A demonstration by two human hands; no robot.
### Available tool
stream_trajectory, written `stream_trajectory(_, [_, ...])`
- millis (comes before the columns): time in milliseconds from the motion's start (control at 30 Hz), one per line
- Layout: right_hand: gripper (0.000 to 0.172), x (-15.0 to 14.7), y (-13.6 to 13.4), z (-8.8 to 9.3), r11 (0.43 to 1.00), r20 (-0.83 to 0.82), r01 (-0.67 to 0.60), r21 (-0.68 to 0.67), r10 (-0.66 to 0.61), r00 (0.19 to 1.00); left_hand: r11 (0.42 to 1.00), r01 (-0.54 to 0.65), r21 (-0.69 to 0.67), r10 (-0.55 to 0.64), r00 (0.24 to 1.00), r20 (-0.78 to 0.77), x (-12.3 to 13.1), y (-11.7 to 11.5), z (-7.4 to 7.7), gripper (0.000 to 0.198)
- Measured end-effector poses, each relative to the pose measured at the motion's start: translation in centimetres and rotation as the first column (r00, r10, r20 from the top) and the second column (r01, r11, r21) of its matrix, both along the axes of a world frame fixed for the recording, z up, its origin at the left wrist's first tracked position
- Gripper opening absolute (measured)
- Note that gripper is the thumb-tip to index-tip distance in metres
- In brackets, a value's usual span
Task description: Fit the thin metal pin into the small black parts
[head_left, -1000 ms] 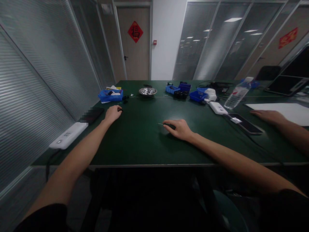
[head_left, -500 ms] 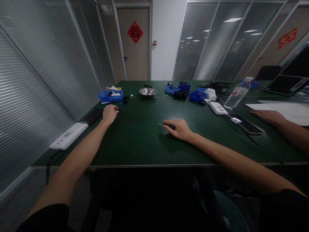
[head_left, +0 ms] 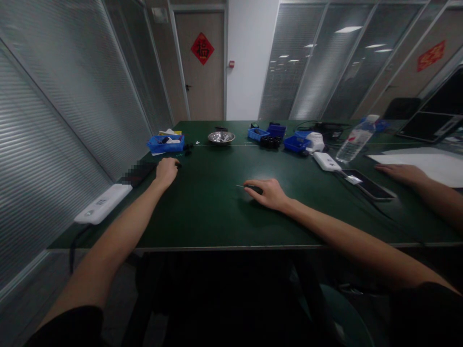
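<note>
My right hand point(head_left: 269, 193) rests on the green table point(head_left: 202, 212), its fingers closed round a dark-handled screwdriver point(head_left: 256, 188) whose thin metal shaft points left. Farther left, my left hand point(head_left: 167, 172) is closed on a small black object point(head_left: 178, 165), mostly covered by the fingers. Beyond that hand stands a blue basket point(head_left: 166, 144) with small items and white paper in it. Small black parts point(head_left: 188, 148) lie beside the basket. A shiny metal bowl point(head_left: 221, 139) with small pieces inside stands at the back centre.
A white power bank point(head_left: 104, 202) lies at the left edge. Toward the right are blue bins point(head_left: 296, 143), a white power strip point(head_left: 326, 162), a phone point(head_left: 371, 185), a plastic bottle point(head_left: 357, 142) and another person's hand point(head_left: 403, 174) near white paper point(head_left: 430, 164).
My left hand has shifted slightly to the right with the black object. My right hand and the screwdriver have hardly moved.
</note>
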State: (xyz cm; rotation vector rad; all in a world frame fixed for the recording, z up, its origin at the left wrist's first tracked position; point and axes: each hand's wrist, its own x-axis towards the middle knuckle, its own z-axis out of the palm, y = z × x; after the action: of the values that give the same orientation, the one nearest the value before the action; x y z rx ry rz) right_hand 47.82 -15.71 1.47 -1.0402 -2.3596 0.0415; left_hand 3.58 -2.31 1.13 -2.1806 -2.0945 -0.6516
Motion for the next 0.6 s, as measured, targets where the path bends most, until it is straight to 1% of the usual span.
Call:
stream_trajectory(67, [0.037,0.0,0.0,0.0,1.000,0.000,-0.003,-0.002,0.003,1.000,0.997,0.082,-0.003,-0.082,0.996,0.031,0.0,0.1,0.0,0.035])
stream_trajectory(133, [0.037,0.1,0.0,0.0,1.000,0.002,-0.011,-0.006,0.011,1.000,0.983,0.186,-0.016,-0.183,0.978,0.102,0.4,0.2,0.0,0.033])
stream_trajectory(200, [0.038,0.1,0.1,0.1,1.000,0.007,-0.026,-0.013,0.026,1.000,0.952,0.306,-0.029,-0.295,0.935,0.196,1.4,0.1,0.1,0.029])
stream_trajectory(233, [0.038,0.1,0.1,0.1,0.999,0.011,-0.035,-0.015,0.035,0.999,0.927,0.373,-0.035,-0.354,0.903,0.242,2.1,-0.2,0.2,0.027])
stream_trajectory(300, [0.038,0.1,0.2,0.0,0.999,0.026,-0.048,-0.012,0.049,0.998,0.853,0.520,-0.049,-0.479,0.817,0.322,3.9,-0.9,0.4,0.024])
stream_trajectory(367, [0.039,0.1,0.2,-0.1,0.998,0.044,-0.062,0.002,0.062,0.997,0.752,0.655,-0.071,-0.582,0.710,0.397,6.1,-2.2,0.7,0.023])
stream_trajectory(400, [0.039,0.1,0.2,-0.2,0.997,0.050,-0.070,0.010,0.070,0.996,0.692,0.717,-0.083,-0.622,0.651,0.434,7.3,-3.0,0.8,0.024])
stream_trajectory(467, [0.039,0.0,0.2,-0.2,0.996,0.057,-0.089,0.017,0.088,0.995,0.568,0.817,-0.100,-0.674,0.531,0.514,9.6,-4.6,0.9,0.025])
stream_trajectory(500, [0.039,-0.1,0.1,-0.2,0.995,0.057,-0.100,0.015,0.099,0.993,0.513,0.851,-0.110,-0.684,0.483,0.547,10.7,-5.4,1.0,0.026])
stream_trajectory(567, [0.038,-0.2,-0.1,0.0,0.992,0.061,-0.124,0.003,0.124,0.990,0.438,0.891,-0.120,-0.695,0.420,0.584,12.2,-6.8,1.0,0.029])
stream_trajectory(600, [0.038,-0.2,-0.2,0.1,0.991,0.063,-0.136,-0.004,0.136,0.989,0.421,0.899,-0.122,-0.700,0.407,0.587,12.8,-7.3,1.1,0.030])
